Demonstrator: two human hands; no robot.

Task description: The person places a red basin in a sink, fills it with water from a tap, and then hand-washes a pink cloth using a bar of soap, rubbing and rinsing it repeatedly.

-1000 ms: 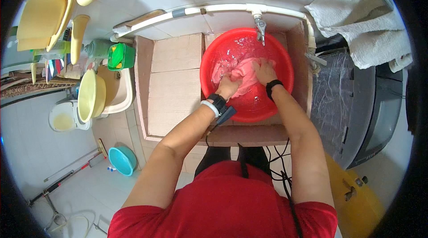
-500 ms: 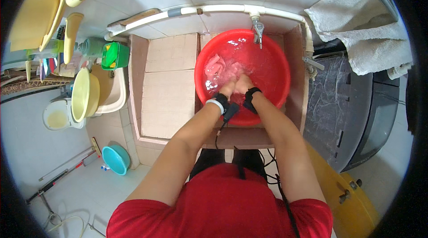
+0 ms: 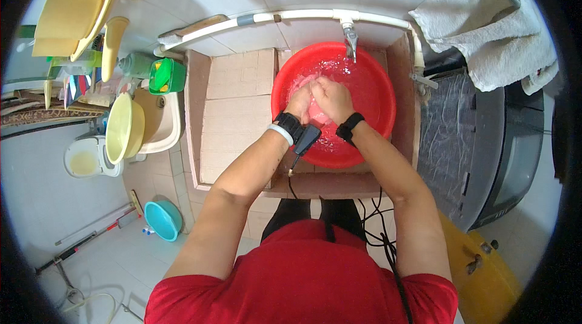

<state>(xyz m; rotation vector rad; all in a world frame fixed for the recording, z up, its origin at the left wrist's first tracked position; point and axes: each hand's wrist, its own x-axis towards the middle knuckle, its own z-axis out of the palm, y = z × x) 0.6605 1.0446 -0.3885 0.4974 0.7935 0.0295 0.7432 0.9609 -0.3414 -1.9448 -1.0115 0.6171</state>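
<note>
A large red basin [image 3: 379, 102] of water stands in the tiled sink under the tap. Over its left half, my left hand [image 3: 299, 104] and my right hand [image 3: 332, 98] are pressed together, both closed on a wet pink cloth [image 3: 319, 114]. Part of the cloth shows between and below the hands; the rest is hidden by the fingers. Black bands circle both wrists, and a small black device [image 3: 308, 139] with a cable hangs at the left one.
A metal tap [image 3: 350, 43] on a white pipe [image 3: 291, 14] juts over the basin's far rim. Left is a tiled ledge [image 3: 233, 121]. To the right stand a dark machine [image 3: 445, 136] and a hanging white towel [image 3: 485, 39]. Cables [image 3: 382, 233] dangle by my legs.
Both hands have risen out of the water and moved slightly away from me, bringing the pink cloth up bunched between them. The view has shifted a little.
</note>
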